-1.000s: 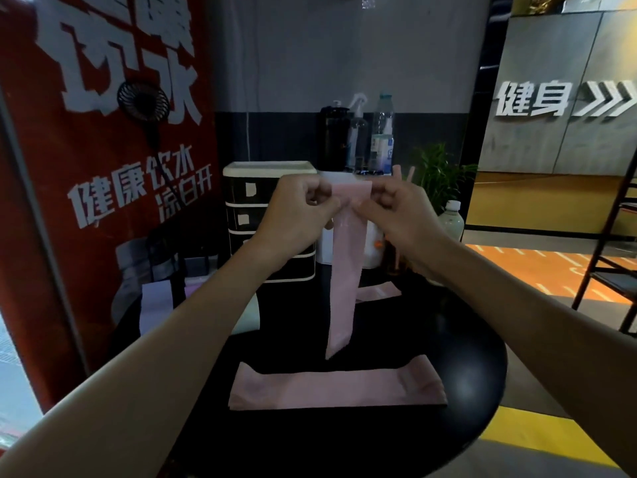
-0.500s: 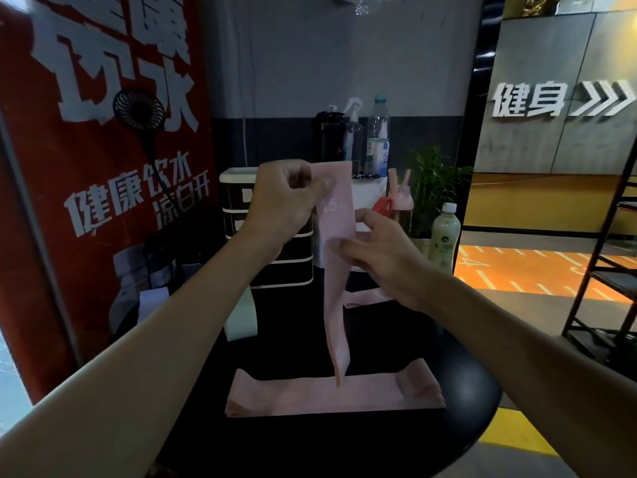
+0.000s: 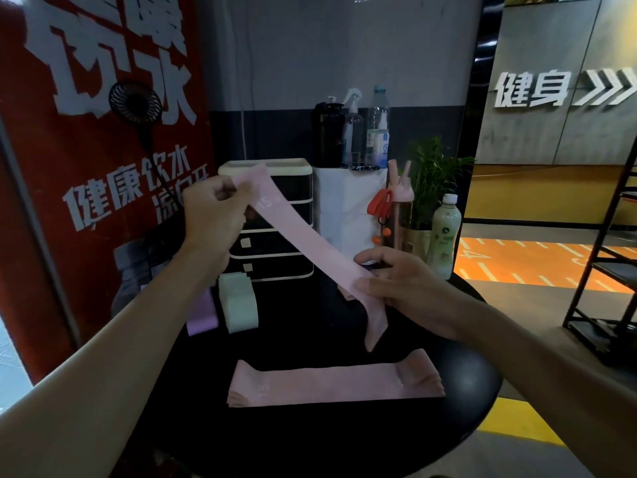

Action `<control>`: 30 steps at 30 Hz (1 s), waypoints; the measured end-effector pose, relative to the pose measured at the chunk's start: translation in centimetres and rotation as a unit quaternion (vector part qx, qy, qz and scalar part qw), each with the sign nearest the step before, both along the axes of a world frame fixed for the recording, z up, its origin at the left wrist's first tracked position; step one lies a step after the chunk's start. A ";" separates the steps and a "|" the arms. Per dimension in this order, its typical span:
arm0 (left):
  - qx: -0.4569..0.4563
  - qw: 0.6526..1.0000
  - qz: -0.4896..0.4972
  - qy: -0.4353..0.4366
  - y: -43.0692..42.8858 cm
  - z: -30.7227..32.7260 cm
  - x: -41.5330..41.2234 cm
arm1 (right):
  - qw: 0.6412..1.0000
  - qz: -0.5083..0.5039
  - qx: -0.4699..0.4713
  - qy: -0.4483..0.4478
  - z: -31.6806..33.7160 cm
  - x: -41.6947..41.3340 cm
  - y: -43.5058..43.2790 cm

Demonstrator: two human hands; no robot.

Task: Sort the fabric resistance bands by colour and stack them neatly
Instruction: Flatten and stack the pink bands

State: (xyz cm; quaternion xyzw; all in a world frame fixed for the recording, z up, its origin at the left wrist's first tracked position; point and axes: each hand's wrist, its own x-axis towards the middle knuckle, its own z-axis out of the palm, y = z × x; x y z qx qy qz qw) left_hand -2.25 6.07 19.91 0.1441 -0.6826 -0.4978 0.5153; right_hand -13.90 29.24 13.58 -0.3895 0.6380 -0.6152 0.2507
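My left hand point(image 3: 210, 215) pinches the top end of a pink band point(image 3: 303, 250), my right hand point(image 3: 403, 281) grips it lower down, stretching it slantwise above the round black worktop point(image 3: 458, 419). The pink stack point(image 3: 331, 384) lies near the front edge; mint bands point(image 3: 239, 305) and purple bands point(image 3: 201, 315) sit at the left edge.

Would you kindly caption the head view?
Both hands stretch a pink band above the pink stack.

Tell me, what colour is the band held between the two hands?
Pink. The held band shows best in the head view, stretched from left hand to right hand.
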 end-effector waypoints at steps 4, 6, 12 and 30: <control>0.030 0.999 0.033 -0.012 -1.9 -1.5 1.4 | 1.000 -0.016 0.012 -0.019 -1.1 -1.0 1.6; 0.044 0.998 0.048 -0.015 -2.9 -2.2 1.9 | 0.999 -0.022 0.020 -0.032 -1.5 -1.4 2.2; 0.047 0.996 0.064 -0.035 -3.7 -4.6 3.0 | 0.997 -0.038 0.011 -0.060 -2.9 -1.7 3.3; -0.121 0.976 0.076 -0.166 0.3 -18.9 7.6 | 0.913 -0.370 0.020 0.169 -12.1 -0.2 5.0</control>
